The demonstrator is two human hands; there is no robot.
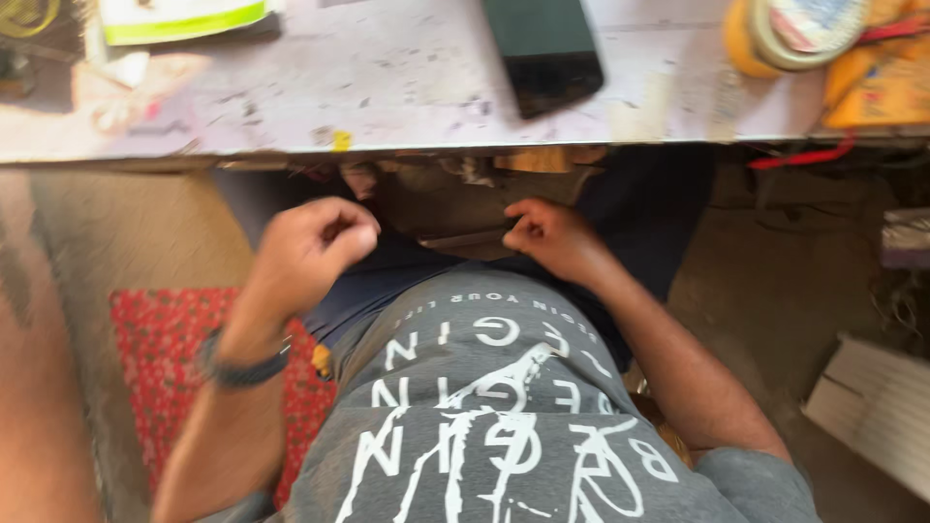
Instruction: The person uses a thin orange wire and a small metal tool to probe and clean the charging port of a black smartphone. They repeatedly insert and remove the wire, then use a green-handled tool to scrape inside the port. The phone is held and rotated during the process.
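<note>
I look down at my own lap, below the edge of a worn pale table. My left hand, with a dark band on its wrist, hovers over my left thigh, its fingers curled into a loose fist. My right hand rests on the dark trouser fabric at my right thigh, fingers curled in, with nothing visible in them. A grey printed shirt fills the lower middle. The view is motion-blurred, so small items in the fingers cannot be made out.
On the table lie a black phone, a tape roll, yellow packaging and a green-and-white packet. A red wire hangs at the table's edge. A red patterned cushion lies at my left, pale boards on the floor at right.
</note>
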